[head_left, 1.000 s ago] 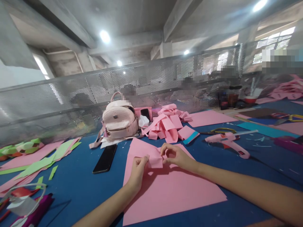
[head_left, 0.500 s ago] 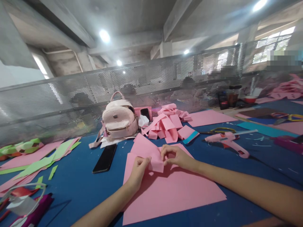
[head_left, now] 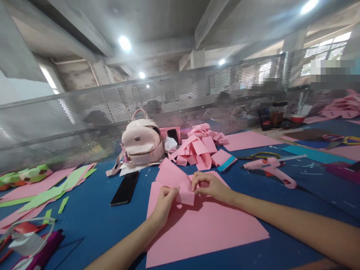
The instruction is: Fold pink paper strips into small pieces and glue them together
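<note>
I see the left hand (head_left: 164, 202) pinching a bent pink paper piece (head_left: 172, 173) above flat pink rectangular paper sheets (head_left: 210, 230); the right hand (head_left: 211, 186) curls nearly closed at its edge, grip unclear. The piece has just turned slightly; handling seems unfinished.

Light comes from ceiling lamps (head_left: 124, 43), blown out to white with soft halos, the upper-right one smearing into a bluish streak, and from a bright window (head_left: 323, 50) at the right. The concrete ceiling (head_left: 157, 18) is dim grey. Soft shadows fall on the pink sheet (head_left: 208, 232). The foreground is fairly clear; the perforated screen (head_left: 112, 99) looks hazy, with pixelated patches (head_left: 333, 73) near it. Wide-angle distortion stretches the edges.
</note>
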`<state>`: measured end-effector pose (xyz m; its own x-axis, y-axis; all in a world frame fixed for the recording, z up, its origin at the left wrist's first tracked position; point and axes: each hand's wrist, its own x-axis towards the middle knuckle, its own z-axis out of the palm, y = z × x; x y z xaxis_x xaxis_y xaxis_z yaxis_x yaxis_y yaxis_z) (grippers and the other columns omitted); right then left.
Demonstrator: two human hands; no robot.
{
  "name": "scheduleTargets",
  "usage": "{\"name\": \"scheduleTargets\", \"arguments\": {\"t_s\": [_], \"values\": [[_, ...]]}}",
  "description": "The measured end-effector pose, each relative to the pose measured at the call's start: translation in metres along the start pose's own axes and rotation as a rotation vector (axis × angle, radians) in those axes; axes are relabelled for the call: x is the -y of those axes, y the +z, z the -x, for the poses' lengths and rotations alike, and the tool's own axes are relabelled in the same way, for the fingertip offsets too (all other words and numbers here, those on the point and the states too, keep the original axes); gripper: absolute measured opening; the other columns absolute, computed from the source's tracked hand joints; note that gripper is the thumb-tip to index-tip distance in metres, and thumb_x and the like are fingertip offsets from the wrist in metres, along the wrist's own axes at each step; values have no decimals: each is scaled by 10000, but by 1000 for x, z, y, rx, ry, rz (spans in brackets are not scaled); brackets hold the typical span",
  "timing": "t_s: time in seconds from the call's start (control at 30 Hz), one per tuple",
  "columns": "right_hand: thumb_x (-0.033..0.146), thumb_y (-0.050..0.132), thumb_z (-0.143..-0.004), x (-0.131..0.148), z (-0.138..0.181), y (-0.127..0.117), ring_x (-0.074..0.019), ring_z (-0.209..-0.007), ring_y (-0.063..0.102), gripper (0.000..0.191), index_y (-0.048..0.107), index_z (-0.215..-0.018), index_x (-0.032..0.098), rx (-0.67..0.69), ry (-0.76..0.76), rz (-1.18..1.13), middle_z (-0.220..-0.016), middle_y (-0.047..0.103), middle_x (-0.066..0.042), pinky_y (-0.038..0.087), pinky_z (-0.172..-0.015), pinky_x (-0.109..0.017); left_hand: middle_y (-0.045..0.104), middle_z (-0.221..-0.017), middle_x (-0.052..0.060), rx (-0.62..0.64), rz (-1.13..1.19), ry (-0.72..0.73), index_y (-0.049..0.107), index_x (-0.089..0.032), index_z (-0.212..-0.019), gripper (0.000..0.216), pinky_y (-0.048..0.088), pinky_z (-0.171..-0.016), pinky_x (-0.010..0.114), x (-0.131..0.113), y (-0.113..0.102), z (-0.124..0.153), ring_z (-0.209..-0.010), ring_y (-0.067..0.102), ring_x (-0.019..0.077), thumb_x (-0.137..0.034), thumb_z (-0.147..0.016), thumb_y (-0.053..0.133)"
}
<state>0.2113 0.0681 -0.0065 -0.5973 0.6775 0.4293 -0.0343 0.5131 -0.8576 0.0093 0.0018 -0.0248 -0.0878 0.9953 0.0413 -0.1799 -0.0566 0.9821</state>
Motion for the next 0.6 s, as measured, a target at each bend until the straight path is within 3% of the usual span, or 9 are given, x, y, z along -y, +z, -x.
{"name": "scheduleTargets", "arguments": {"t_s": [0.3,0.6], "values": [[206,798,-744,2,0,-2,-164,-783,552,68,736,-718,201,-10,-3,50,-791,617,2,413,-749,-281,160,-567,-82,28,-22,26,218,-230,-510,675,286,-430,173,1,-1,-3,-569,173,71,-628,-624,751],[97,689,-699,-4,-2,-4,-145,-733,544,106,649,-735,190,-15,94,62,-785,632,23,399,-704,-260,155,-547,-83,59,-68,36,218,-230,-500,639,289,-445,191,3,-1,-3,-534,169,59,-603,-679,705]]}}
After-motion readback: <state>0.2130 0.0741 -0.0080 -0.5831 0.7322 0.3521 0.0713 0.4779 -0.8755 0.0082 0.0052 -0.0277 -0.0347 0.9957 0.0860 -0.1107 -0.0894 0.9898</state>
